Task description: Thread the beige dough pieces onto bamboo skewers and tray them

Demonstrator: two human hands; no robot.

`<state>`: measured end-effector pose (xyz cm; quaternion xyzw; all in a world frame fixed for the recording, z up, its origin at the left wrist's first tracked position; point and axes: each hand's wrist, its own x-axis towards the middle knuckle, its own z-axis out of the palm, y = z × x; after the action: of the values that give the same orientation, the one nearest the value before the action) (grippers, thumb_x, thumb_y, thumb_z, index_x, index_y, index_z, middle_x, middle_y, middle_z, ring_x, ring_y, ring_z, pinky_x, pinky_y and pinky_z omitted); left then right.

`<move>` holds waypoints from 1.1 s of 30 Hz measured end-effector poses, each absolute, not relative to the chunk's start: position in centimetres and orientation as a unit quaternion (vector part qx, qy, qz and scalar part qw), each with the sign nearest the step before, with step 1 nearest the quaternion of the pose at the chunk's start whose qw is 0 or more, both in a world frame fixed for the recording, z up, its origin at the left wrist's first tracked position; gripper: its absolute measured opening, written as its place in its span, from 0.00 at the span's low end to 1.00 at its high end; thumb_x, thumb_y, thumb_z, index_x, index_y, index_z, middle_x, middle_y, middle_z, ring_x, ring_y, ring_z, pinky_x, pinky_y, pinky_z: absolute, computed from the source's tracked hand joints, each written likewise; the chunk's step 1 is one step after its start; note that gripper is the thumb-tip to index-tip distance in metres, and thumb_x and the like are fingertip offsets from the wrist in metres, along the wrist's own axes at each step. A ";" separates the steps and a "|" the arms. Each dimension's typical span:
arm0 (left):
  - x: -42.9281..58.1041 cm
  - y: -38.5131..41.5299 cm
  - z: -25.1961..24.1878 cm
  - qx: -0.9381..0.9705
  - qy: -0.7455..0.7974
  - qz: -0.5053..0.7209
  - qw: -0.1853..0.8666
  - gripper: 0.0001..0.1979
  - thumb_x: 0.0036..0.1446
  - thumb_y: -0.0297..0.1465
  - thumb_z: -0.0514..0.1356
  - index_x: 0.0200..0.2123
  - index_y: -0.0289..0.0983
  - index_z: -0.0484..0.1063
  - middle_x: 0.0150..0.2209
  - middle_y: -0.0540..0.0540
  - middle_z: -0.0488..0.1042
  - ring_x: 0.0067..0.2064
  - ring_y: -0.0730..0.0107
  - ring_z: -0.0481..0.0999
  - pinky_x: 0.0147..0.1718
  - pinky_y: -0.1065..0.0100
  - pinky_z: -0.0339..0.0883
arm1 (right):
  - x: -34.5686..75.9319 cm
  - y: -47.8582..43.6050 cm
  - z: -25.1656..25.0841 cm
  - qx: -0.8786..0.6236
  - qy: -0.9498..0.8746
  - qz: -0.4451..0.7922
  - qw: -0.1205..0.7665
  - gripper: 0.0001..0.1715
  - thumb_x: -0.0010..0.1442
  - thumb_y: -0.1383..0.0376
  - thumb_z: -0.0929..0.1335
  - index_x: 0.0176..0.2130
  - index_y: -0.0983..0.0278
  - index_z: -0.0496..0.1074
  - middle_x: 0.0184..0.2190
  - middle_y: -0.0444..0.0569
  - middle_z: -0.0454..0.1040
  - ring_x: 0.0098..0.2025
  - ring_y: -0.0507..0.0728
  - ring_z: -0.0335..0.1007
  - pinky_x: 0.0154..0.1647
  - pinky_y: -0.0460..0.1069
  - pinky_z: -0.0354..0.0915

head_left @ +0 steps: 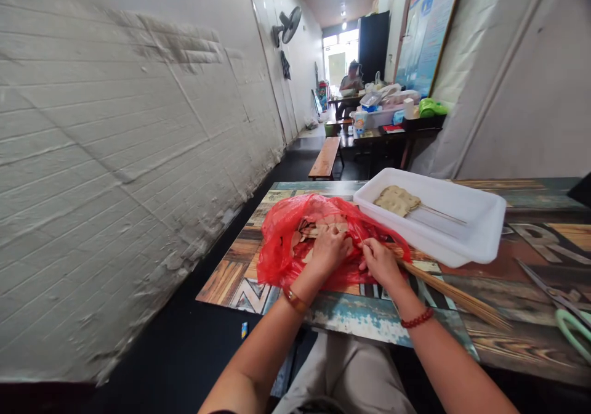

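Note:
An open red plastic bag (277, 241) lies on the patterned table (226, 272), with flat beige pieces (330, 222) inside. My left hand (330, 247) reaches into the bag onto the pieces; its fingertips are hard to make out. My right hand (378, 260) is closed at the bag's right side, its fingers pinched around a thin stick. A bundle of thin wooden sticks (457, 294) lies to the right of that hand. Behind it, a white tray (480, 217) holds flat beige pieces on sticks (397, 200).
Scissors with light green handles (570, 328) lie at the table's right edge. Beyond the table are a wooden bench (325, 157) and another table piled with bags and boxes (383, 103). A person (351, 81) sits farther back. A white wall (115, 155) runs along the left.

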<state>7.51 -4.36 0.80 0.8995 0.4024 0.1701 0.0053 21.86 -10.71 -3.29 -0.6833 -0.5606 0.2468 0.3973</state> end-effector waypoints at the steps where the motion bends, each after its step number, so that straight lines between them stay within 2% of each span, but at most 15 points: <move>1: 7.9 -4.2 0.8 0.902 0.402 0.158 -0.008 0.11 0.58 0.32 0.54 0.33 0.35 0.76 0.36 0.39 0.72 0.41 0.60 0.69 0.45 0.60 0.60 | 21.9 -10.7 -3.3 -0.682 -0.565 0.242 0.397 0.14 0.63 0.65 0.56 0.40 0.65 0.68 0.18 0.43 0.74 0.15 0.53 0.69 0.23 0.46 0.63; 5: 8.4 -3.9 0.1 0.902 0.407 0.142 -0.034 0.12 0.57 0.32 0.54 0.30 0.34 0.75 0.37 0.38 0.72 0.42 0.58 0.68 0.46 0.58 0.58 | 21.7 -10.5 -3.4 -0.673 -0.578 0.228 0.400 0.14 0.63 0.66 0.56 0.39 0.65 0.67 0.20 0.45 0.75 0.18 0.53 0.71 0.26 0.47 0.64; 8: 8.4 -4.0 -0.8 0.895 0.412 0.170 -0.021 0.10 0.57 0.31 0.54 0.30 0.35 0.74 0.38 0.39 0.72 0.42 0.60 0.67 0.44 0.59 0.59 | 21.6 -10.5 -3.4 -0.667 -0.585 0.224 0.404 0.13 0.63 0.66 0.56 0.39 0.65 0.67 0.22 0.46 0.76 0.19 0.53 0.72 0.27 0.47 0.64; 12: 8.4 -3.8 -1.2 0.878 0.409 0.247 0.039 0.05 0.53 0.26 0.56 0.27 0.36 0.71 0.35 0.42 0.72 0.40 0.62 0.68 0.42 0.62 0.59 | 21.6 -10.6 -3.3 -0.665 -0.582 0.226 0.410 0.13 0.63 0.66 0.56 0.39 0.64 0.67 0.17 0.43 0.73 0.17 0.54 0.70 0.26 0.47 0.63; 16: 7.8 -3.3 -0.7 0.814 0.398 0.353 0.235 0.04 0.50 0.26 0.56 0.24 0.36 0.66 0.26 0.48 0.69 0.31 0.69 0.67 0.33 0.68 0.60 | 21.6 -10.6 -3.4 -0.663 -0.572 0.236 0.421 0.13 0.62 0.66 0.56 0.38 0.64 0.68 0.16 0.42 0.72 0.15 0.53 0.68 0.24 0.47 0.63; 20: 6.4 -3.0 0.3 0.649 0.370 0.451 0.489 0.11 0.51 0.38 0.58 0.27 0.36 0.62 0.23 0.52 0.66 0.24 0.75 0.66 0.25 0.72 0.60 | 21.7 -10.7 -3.9 -0.657 -0.555 0.260 0.439 0.13 0.61 0.63 0.57 0.39 0.63 0.68 0.16 0.43 0.73 0.13 0.53 0.66 0.20 0.47 0.61; 22: 5.5 -3.1 0.8 0.593 0.362 0.465 0.549 0.17 0.47 0.42 0.62 0.27 0.36 0.61 0.23 0.52 0.67 0.24 0.76 0.66 0.24 0.73 0.60 | 21.9 -10.7 -4.3 -0.649 -0.547 0.277 0.450 0.14 0.61 0.60 0.58 0.39 0.63 0.67 0.17 0.43 0.73 0.13 0.53 0.65 0.18 0.46 0.61; 28: 3.6 -3.9 1.3 0.563 0.368 0.467 0.574 0.20 0.43 0.44 0.65 0.28 0.35 0.63 0.23 0.52 0.68 0.23 0.76 0.67 0.24 0.74 0.60 | 21.9 -10.7 -4.7 -0.610 -0.520 0.317 0.508 0.18 0.60 0.52 0.58 0.39 0.63 0.65 0.27 0.47 0.76 0.15 0.51 0.66 0.17 0.45 0.60; 31: 3.1 -3.9 1.0 0.574 0.360 0.466 0.568 0.16 0.46 0.40 0.63 0.29 0.35 0.64 0.24 0.51 0.69 0.25 0.76 0.67 0.25 0.75 0.59 | 21.1 -10.6 -4.1 -0.590 -0.515 0.328 0.529 0.21 0.60 0.49 0.57 0.38 0.63 0.64 0.21 0.43 0.72 0.12 0.50 0.60 0.13 0.44 0.55; 33: 3.1 -3.7 0.7 0.585 0.353 0.453 0.573 0.14 0.45 0.35 0.64 0.31 0.35 0.63 0.26 0.52 0.69 0.26 0.76 0.68 0.26 0.74 0.59 | 20.2 -10.3 -3.5 -0.576 -0.521 0.332 0.535 0.22 0.60 0.48 0.57 0.37 0.63 0.64 0.18 0.41 0.70 0.10 0.49 0.57 0.12 0.44 0.52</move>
<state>3.09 -3.66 0.73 0.5849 0.3525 0.4527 0.5734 20.25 -10.26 -3.47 -0.5761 -0.5215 0.3324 0.5346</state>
